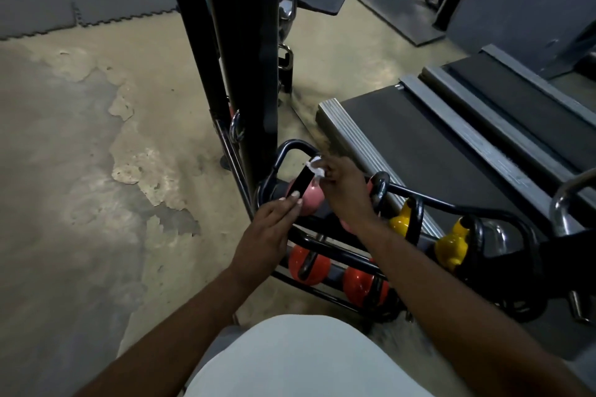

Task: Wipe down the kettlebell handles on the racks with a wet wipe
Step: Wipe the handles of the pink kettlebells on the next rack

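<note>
Pink kettlebell (308,203) sits on the top tier of the black rack (458,208), centre frame. Its black handle (302,182) points up. Wet wipe (315,167) is bunched white, pressed on the handle's top end. Right hand (345,190) pinches the wipe, fingers curled round it. Left hand (269,229) has straight fingers resting on the handle's lower end. Yellow kettlebells (450,245) are on the same tier to the right, orange kettlebells (308,266) on the tier below. Treadmill deck (419,151) is at right, patchy concrete floor (96,155) at left.
</note>
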Demonstrator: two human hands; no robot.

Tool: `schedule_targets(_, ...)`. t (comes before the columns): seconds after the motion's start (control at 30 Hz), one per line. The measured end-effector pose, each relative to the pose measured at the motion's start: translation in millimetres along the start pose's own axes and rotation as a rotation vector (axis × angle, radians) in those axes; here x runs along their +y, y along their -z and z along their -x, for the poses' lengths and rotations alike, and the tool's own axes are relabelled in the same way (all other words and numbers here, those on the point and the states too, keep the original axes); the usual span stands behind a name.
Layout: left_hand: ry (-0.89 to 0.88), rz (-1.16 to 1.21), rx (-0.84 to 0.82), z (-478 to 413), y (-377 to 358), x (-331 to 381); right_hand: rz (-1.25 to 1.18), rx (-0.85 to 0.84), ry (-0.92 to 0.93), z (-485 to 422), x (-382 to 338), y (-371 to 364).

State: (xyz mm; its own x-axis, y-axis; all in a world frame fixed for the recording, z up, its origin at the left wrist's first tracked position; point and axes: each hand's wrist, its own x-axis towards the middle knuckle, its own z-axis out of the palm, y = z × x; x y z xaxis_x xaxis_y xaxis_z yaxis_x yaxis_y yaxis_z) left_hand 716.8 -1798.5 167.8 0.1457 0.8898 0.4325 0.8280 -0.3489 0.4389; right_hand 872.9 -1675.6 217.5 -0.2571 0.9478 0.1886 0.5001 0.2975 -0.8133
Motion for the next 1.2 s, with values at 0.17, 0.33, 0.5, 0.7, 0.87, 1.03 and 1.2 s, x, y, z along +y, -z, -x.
schedule_targets(0.17,0.047,0.022,0.052,-15.8,-1.6,-2.5,-0.413,0.098,-0.361,-4.8,8.8,-6.5)
schedule_targets(0.33,0.001,0.024,0.031,-26.8,1.1,-9.3,0.010,0.094,-0.071,-22.0,-2.6,10.2)
schedule_targets(0.5,-0.001,0.007,-0.015,-30.9,6.3,-11.1,0.456,-0.302,0.412,-52.5,-7.3,21.5)
schedule_targets(0.7,0.034,-0.011,-0.065,-25.9,-5.5,-12.0,0.522,-0.332,-0.119,-71.9,-0.3,21.9)
schedule_targets(0.87,0.006,-0.046,-0.032,-28.8,-2.6,-14.2,-0.052,-0.106,-0.483,-49.2,-2.7,13.3)
schedule_targets(1.03,-0.027,-0.085,-0.037,-30.3,-0.9,-12.7,0.453,-0.392,-0.093,-80.1,-16.2,25.9)
schedule_targets(1.2,-0.002,-0.102,-0.055,-31.4,-2.0,-8.7,0.898,-0.841,0.389,-103.1,-55.7,24.9)
